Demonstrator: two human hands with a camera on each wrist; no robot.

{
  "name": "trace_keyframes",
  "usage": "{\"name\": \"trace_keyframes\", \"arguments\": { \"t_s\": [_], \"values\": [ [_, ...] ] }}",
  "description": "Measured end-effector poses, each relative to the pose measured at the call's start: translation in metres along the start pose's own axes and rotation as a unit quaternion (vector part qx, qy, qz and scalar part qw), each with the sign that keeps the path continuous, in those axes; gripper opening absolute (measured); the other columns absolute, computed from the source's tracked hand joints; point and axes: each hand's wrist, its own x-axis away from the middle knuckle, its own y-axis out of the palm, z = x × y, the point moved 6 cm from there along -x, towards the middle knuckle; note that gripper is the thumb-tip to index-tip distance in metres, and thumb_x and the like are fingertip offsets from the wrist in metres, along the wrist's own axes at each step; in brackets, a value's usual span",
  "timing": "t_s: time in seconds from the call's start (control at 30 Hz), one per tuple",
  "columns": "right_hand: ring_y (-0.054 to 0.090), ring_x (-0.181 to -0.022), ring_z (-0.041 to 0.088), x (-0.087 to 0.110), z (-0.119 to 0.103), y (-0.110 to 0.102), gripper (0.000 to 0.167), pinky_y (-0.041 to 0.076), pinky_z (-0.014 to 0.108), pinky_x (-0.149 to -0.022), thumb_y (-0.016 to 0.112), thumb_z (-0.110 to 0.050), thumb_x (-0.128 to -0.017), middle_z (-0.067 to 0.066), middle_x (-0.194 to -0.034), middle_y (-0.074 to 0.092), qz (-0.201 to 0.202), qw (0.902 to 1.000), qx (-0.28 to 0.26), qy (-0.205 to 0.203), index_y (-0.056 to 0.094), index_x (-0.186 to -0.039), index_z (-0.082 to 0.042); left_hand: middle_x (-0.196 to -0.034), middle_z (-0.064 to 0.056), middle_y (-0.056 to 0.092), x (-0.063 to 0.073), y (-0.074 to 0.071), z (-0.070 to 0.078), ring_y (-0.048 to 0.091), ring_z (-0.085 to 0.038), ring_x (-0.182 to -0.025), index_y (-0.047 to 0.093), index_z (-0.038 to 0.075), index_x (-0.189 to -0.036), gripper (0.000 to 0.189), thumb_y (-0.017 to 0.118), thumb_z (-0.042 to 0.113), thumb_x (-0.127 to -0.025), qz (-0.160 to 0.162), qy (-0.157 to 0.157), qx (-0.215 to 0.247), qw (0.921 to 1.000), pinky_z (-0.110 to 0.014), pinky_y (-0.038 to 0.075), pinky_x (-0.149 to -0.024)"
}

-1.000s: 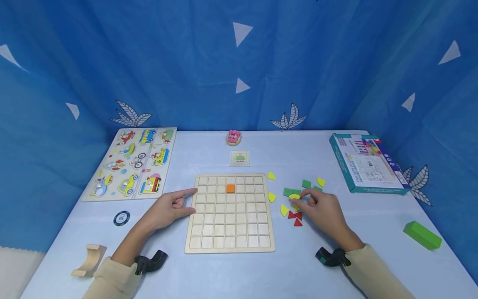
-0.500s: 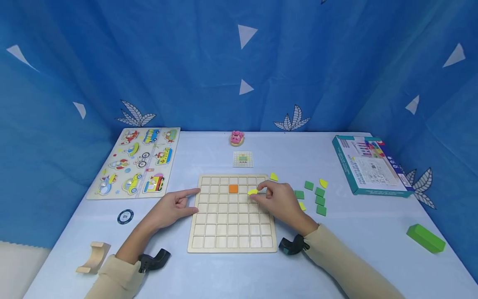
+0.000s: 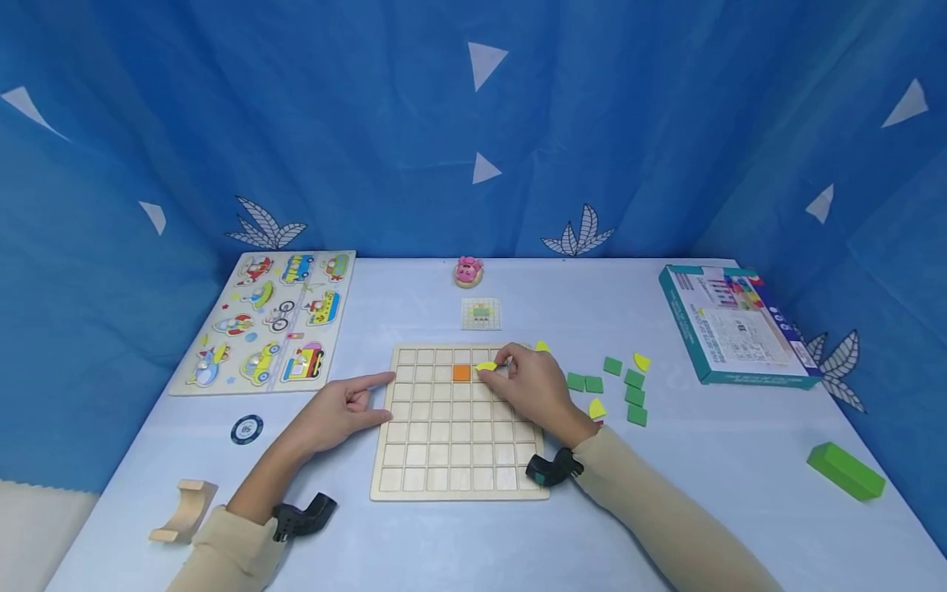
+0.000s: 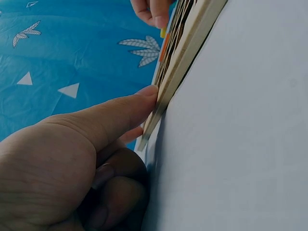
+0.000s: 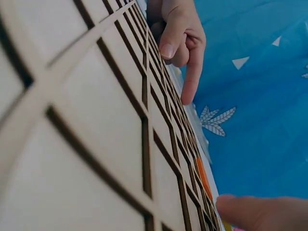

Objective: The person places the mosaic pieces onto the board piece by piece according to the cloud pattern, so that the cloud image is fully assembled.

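Observation:
A wooden grid board [image 3: 436,452] lies flat on the table, with an orange square tile [image 3: 462,373] in one cell of its second row. At the board's left edge, my left hand [image 3: 336,418] touches the side with a straight thumb and index finger; its other fingers are bent. My right hand [image 3: 536,385] pinches a yellow quarter-circle tile [image 3: 485,367] over the cell to the right of the orange tile. In the right wrist view only a sliver of that yellow tile shows beneath the fingertip. Behind the board lies a small pattern card [image 3: 481,314].
Several green square tiles [image 3: 594,384] and loose yellow tiles [image 3: 597,409] lie right of the board. A red tile is mostly hidden by the right arm. Around them are a vehicle puzzle [image 3: 255,329], teal box [image 3: 740,329], green block [image 3: 846,471], wooden arch [image 3: 185,511] and pink figure [image 3: 468,271].
My right hand has picked up the yellow tile from the loose pieces and carried it left over the board, beside the orange tile. My left hand has stayed at the board's edge.

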Motion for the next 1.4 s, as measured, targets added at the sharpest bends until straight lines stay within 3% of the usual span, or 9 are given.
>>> {"name": "trace_keyframes", "arguments": {
  "t_s": [0.27,0.7,0.93,1.4],
  "values": [
    [0.044,-0.049,0.009,0.002,-0.003,0.004,0.037,0.034,0.03,-0.049,0.081,-0.052,-0.084,-0.009,-0.054,0.046,0.014,0.9987,0.045,-0.021,0.066,-0.089,-0.019,-0.058,0.005,0.036,0.001,-0.001,0.002,0.034,-0.012,-0.053,0.062,0.018,-0.142,0.06,0.083,0.031,-0.087,-0.001,0.001,0.001,1.0,-0.03,0.033,-0.055],
    [0.04,-0.05,0.007,0.009,-0.004,0.005,0.025,0.031,0.027,-0.05,0.08,-0.043,-0.088,-0.011,-0.057,0.043,0.009,0.9972,0.056,-0.048,0.07,-0.092,-0.021,-0.058,0.005,0.036,0.001,0.0,0.001,0.034,-0.012,-0.052,0.062,0.018,-0.143,0.06,0.082,0.03,-0.088,-0.001,0.001,-0.002,1.0,-0.03,0.033,-0.055],
    [0.038,-0.051,0.005,0.01,-0.007,0.004,0.018,0.031,0.026,-0.05,0.08,-0.037,-0.089,-0.013,-0.057,0.04,0.024,0.9951,0.05,-0.082,0.07,-0.089,-0.022,-0.057,0.005,0.036,0.002,-0.001,0.002,0.033,-0.012,-0.052,0.062,0.019,-0.142,0.06,0.083,0.03,-0.087,0.004,0.001,0.0,1.0,-0.03,0.032,-0.056],
    [0.034,-0.047,0.004,0.011,-0.006,0.0,0.007,0.03,0.026,-0.049,0.076,-0.028,-0.094,-0.012,-0.056,0.039,0.017,0.9971,0.004,-0.074,0.073,-0.09,-0.022,-0.058,0.004,0.036,0.004,-0.001,0.001,0.034,-0.012,-0.053,0.062,0.017,-0.141,0.059,0.083,0.03,-0.087,0.005,0.01,0.007,0.9999,-0.031,0.031,-0.054]
  ]
}}
